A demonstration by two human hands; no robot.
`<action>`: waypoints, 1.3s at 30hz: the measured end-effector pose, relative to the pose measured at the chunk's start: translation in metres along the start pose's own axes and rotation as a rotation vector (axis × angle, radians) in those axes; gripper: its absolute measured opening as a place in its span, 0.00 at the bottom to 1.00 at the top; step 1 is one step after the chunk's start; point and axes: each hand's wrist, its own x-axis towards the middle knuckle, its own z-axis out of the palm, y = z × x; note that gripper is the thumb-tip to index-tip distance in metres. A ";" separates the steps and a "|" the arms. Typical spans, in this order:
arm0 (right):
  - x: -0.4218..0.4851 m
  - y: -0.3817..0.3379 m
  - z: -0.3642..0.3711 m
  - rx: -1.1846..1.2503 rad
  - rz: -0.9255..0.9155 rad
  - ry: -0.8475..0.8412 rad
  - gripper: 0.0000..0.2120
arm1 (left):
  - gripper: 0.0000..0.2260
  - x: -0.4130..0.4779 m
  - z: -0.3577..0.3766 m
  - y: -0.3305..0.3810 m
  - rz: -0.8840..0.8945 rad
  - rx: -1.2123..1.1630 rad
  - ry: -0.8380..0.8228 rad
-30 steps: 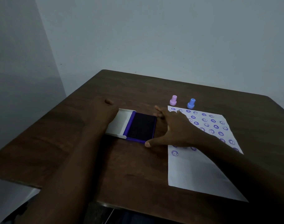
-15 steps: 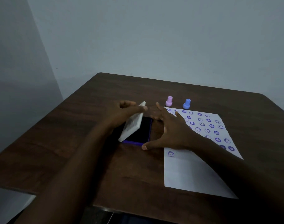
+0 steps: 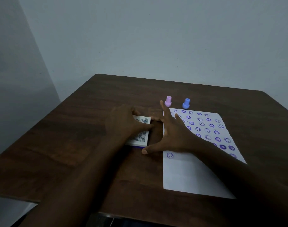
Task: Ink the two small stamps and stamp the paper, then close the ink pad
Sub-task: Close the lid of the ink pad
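Observation:
The ink pad lies flat on the table with its white labelled lid down over the purple base. My left hand rests on top of the lid, fingers curled over its far edge. My right hand is spread open just right of the pad, thumb at the pad's front right corner and fingers lying over the left edge of the paper. The paper carries several purple smiley and flower prints. The pink stamp and the blue stamp stand upright side by side beyond the paper's far edge.
The dark wooden table sits in a corner between two pale walls. Its near edge runs under my forearms, and its left edge drops off close to my left arm.
My left hand swung the white lid from lying open on the left, through upright, down onto the ink pad. My right hand stayed beside the pad.

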 end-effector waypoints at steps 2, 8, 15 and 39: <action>0.001 0.000 0.000 -0.006 -0.004 -0.005 0.76 | 0.27 0.000 -0.001 0.002 -0.002 0.015 -0.007; 0.001 0.001 0.000 -0.031 0.001 -0.007 0.74 | 0.24 0.004 -0.002 0.004 -0.004 0.041 -0.040; 0.000 0.002 -0.001 -0.045 0.006 -0.021 0.72 | 0.26 0.006 0.002 -0.002 0.016 -0.038 -0.071; 0.003 0.041 -0.067 -0.192 0.023 0.346 0.35 | 0.30 -0.010 -0.011 -0.002 0.303 -0.043 -0.023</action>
